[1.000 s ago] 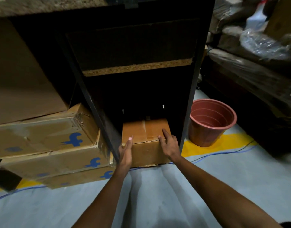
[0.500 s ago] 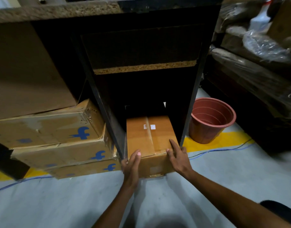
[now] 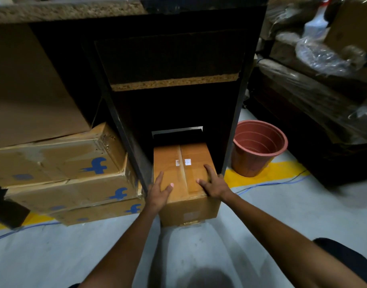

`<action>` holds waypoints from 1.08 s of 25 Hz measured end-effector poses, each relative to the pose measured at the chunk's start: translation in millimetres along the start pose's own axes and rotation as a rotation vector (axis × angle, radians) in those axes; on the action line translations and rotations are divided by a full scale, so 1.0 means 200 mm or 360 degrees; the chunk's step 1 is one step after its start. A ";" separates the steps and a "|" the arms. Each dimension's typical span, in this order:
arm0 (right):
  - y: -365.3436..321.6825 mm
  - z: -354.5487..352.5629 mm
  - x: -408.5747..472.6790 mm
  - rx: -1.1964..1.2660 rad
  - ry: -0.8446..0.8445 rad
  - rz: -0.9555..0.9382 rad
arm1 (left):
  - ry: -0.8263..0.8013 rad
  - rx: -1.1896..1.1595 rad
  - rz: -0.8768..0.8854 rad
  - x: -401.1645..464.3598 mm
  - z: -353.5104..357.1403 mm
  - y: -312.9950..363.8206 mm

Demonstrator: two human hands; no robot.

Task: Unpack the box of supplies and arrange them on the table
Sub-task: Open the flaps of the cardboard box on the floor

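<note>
1. Far left we see a stack of cardboard cartons [image 3: 60,163] with blue logos, sitting on the floor under a larger plain carton [image 3: 29,86].
2. Next right: the dark table frame [image 3: 124,125], with a chipboard shelf edge [image 3: 174,82] above the opening.
3. The box [image 3: 184,179] sits on the grey floor [image 3: 54,256] in that opening, its near end sticking out past the frame, its far end still underneath. It is taped shut along the top seam, with two small white labels near the middle.
4. Left hand [image 3: 159,190] is at the box's near left top edge, fingers extended and laid flat on the top, thumb on the top too. Not curled around anything.
5. Right hand [image 3: 213,183] is on the near right top corner, fingers spread flat on the top. Also a relaxed, pressing contact, no grip.
6. Right of the frame: a terracotta-coloured plastic pot [image 3: 259,148] stands upright on the floor, partly on a yellow floor stripe [image 3: 267,171], apart from the box.
7. Far right: plastic-wrapped bundles [image 3: 323,65], blurred.
</note>
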State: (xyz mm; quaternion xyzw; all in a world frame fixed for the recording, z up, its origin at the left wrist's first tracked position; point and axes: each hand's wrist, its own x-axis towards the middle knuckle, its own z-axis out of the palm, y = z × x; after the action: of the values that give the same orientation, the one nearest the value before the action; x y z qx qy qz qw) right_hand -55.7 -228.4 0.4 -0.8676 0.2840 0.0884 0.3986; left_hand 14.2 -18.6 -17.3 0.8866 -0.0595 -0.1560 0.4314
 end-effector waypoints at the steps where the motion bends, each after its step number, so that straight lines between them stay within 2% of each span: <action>1: 0.01 0.01 0.00 -0.0021 0.0009 -0.0008 | 0.0001 -0.0006 -0.0009 0.01 -0.01 -0.01; 10: 0.19 0.13 -0.30 -0.0288 -0.0083 -0.0133 | -0.0071 -0.0022 0.0046 -0.33 0.07 -0.16; 16: 0.38 0.20 -0.52 -0.0289 -0.0162 -0.0216 | -0.0110 0.0049 0.0118 -0.60 0.16 -0.29; 22: 0.30 0.20 -0.35 -0.0385 0.0115 -0.0433 | 0.0002 0.0231 0.0178 -0.43 0.15 -0.17; 27: 0.21 0.20 -0.27 -0.0432 0.0169 -0.0356 | 0.0096 0.0379 0.0159 -0.35 0.14 -0.09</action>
State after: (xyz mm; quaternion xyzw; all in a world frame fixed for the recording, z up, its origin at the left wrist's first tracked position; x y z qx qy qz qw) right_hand -121.5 -197.5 -32.2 -0.9430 0.1918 0.0352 0.2696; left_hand -62.7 -11.4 -32.1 0.9317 -0.1088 -0.0994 0.3319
